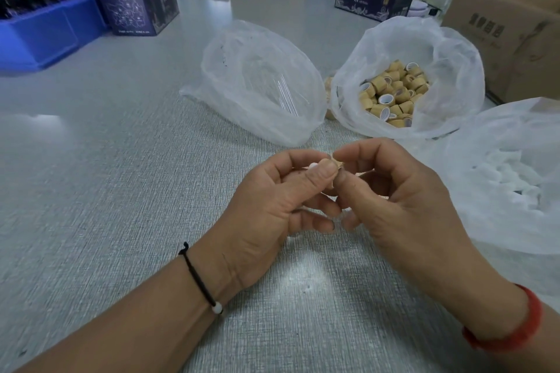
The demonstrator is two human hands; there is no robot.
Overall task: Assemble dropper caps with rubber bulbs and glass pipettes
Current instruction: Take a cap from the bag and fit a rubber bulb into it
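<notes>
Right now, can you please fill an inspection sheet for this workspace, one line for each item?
Surface: grey textured table, with a bright glare patch near the wrists.
Job's things: tan cap with a white bulb showing, pinched between both hands; bag of tan caps; bag of glass pipettes; bag of white parts, contents unclear.
Clutter: a few tan caps lie loose between the bags.
Grippers: left hand and right hand both pinch the cap.
Cables: nothing seen.
Surroundings: blue bin, dark printed boxes, cardboard cartons.
</notes>
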